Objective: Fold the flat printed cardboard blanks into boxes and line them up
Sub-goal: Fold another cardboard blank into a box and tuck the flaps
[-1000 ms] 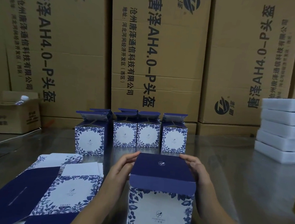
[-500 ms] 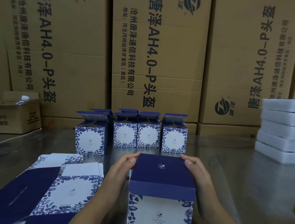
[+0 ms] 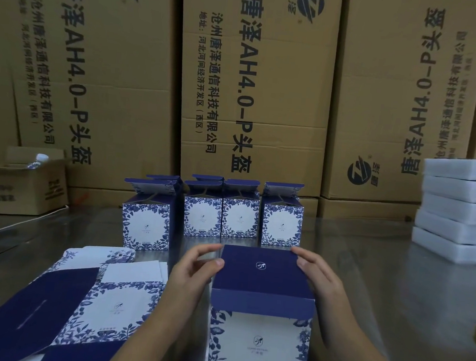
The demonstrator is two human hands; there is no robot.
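Blue-and-white printed cardboard box (image 3: pixel 260 318) stands nearest us on the steel tabletop (image 3: pixel 379 291), left hand (image 3: pixel 195 274) and right hand (image 3: pixel 320 280) fingers pinching its lid; flat blanks (image 3: pixel 84 305) remain beside; beyond, folded boxes (image 3: pixel 239 214) stand lined, lids open.

Dim, even indoor light; the shiny grey metal desk (image 3: pixel 366 276) carries soft reflections. Edges bow from the wide lens, and fine print looks soft.
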